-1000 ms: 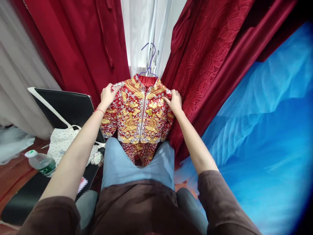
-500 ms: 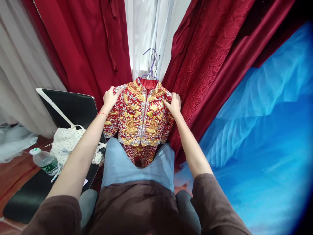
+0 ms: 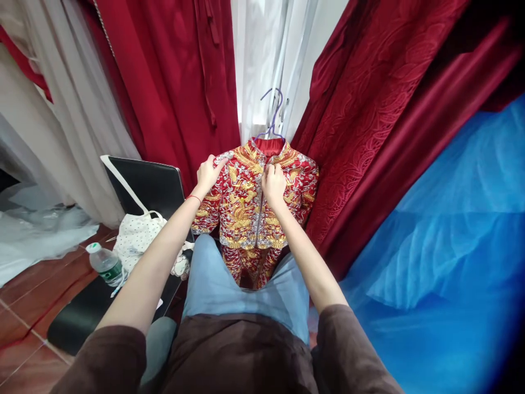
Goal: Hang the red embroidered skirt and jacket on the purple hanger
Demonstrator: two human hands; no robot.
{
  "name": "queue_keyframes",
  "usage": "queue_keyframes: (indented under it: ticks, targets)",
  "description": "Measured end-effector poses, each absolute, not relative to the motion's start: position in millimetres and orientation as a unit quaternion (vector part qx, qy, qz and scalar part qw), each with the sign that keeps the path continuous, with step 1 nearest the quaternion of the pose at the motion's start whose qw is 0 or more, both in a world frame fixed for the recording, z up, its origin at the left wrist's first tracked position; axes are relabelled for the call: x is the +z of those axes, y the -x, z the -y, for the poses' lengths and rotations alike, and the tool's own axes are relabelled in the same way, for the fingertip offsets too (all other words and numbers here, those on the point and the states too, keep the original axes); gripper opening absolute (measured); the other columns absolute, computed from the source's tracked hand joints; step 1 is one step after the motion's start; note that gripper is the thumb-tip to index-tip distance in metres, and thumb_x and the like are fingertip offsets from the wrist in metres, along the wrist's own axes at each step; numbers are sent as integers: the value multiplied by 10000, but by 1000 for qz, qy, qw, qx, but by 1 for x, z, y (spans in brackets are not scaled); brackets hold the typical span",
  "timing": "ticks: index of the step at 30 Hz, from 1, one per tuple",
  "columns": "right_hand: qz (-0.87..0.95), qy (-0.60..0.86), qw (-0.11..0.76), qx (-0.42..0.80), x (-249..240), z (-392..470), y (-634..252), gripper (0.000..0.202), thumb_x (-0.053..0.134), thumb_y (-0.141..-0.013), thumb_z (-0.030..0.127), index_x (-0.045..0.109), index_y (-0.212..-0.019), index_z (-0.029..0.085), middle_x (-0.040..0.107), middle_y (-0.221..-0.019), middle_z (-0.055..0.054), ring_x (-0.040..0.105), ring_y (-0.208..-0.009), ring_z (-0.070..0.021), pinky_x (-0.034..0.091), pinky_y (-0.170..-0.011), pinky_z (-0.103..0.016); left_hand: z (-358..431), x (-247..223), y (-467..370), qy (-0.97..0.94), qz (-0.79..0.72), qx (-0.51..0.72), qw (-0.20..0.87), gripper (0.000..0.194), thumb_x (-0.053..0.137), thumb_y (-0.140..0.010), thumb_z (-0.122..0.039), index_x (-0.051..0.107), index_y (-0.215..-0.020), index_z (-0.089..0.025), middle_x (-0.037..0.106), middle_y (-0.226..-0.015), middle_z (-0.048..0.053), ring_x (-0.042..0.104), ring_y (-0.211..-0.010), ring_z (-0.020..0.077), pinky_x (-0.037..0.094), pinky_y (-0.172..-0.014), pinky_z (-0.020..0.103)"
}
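A small red jacket (image 3: 241, 205) with gold and silver embroidery is on a purple wire hanger (image 3: 275, 106), upright in front of my knees. Its front is closed down the middle, and matching embroidered cloth (image 3: 233, 265) shows below its hem. My left hand (image 3: 209, 174) grips the shoulder at the left, thumb on the front and fingers behind. Just under the collar, my right hand (image 3: 274, 183) is closed at the top of the front opening. Its fingertips hide exactly which part of the jacket they pinch.
To my left stands a black chair (image 3: 151, 178) holding a dotted cloth bag (image 3: 137, 235) and a water bottle (image 3: 105, 265). Red gowns (image 3: 180, 82) hang at the back, with a patterned red one (image 3: 369, 126) to the right. Blue tulle (image 3: 430, 262) spreads at the far right.
My right hand has left the jacket's right shoulder and moved inward to the front opening below the collar. My left hand keeps its hold. The view has shifted left.
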State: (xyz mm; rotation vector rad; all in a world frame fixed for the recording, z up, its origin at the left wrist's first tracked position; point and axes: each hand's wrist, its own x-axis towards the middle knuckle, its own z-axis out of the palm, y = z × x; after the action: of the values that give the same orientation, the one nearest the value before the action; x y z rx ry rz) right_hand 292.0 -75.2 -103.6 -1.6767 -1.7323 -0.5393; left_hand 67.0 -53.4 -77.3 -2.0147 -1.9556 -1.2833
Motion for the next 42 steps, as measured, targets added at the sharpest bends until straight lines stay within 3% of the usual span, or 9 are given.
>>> queue_keyframes:
  ticks: [5, 12, 18, 23, 34, 42]
  targets:
    - [697, 636, 246, -222, -89, 71, -306, 408, 233, -1012, 219, 540, -1252, 97, 591, -1229, -219, 607, -880, -212, 420, -683, -294, 50, -77, -66, 650, 639, -411, 19, 668, 315, -929, -735, 635, -1110, -178, 718, -985, 161, 679, -983, 334, 485, -832, 370]
    - [737, 608, 148, -255, -60, 76, -314, 398, 247, -1002, 181, 491, -1304, 93, 608, -1222, -213, 652, -959, -247, 423, -725, -299, 52, -75, -66, 653, 645, -396, 10, 688, 322, -911, -748, 629, -1153, -182, 714, -1026, 167, 668, -1016, 351, 493, -849, 388]
    - [744, 605, 148, -241, -58, 77, -314, 380, 291, -986, 188, 516, -1274, 84, 627, -1206, -220, 665, -1002, -267, 423, -749, -304, 56, -75, -67, 652, 645, -398, 11, 716, 287, -909, -760, 631, -1162, -185, 715, -1028, 174, 669, -1019, 355, 493, -863, 398]
    - [702, 648, 208, -210, -64, 74, -304, 396, 343, -966, 225, 505, -1299, 83, 669, -1139, -218, 673, -965, -264, 445, -760, -311, 58, -75, -68, 649, 645, -403, 8, 732, 298, -896, -780, 632, -1159, -184, 716, -1041, 183, 665, -1032, 356, 492, -876, 398]
    - [682, 662, 240, -197, -68, 67, -299, 489, 418, -932, 256, 478, -1356, 20, 706, -1033, -226, 683, -897, -269, 446, -743, -325, 58, -75, -67, 653, 642, -401, 5, 659, 340, -917, -723, 628, -1163, -184, 719, -1041, 165, 666, -1023, 345, 490, -862, 385]
    - [702, 649, 196, -221, -67, 70, -290, 432, 306, -918, 80, 537, -1278, 21, 699, -1006, -235, 700, -919, -263, 468, -740, -330, 58, -75, -67, 658, 637, -402, 2, 671, 337, -918, -726, 627, -1169, -175, 724, -1028, 163, 671, -1006, 342, 490, -847, 373]
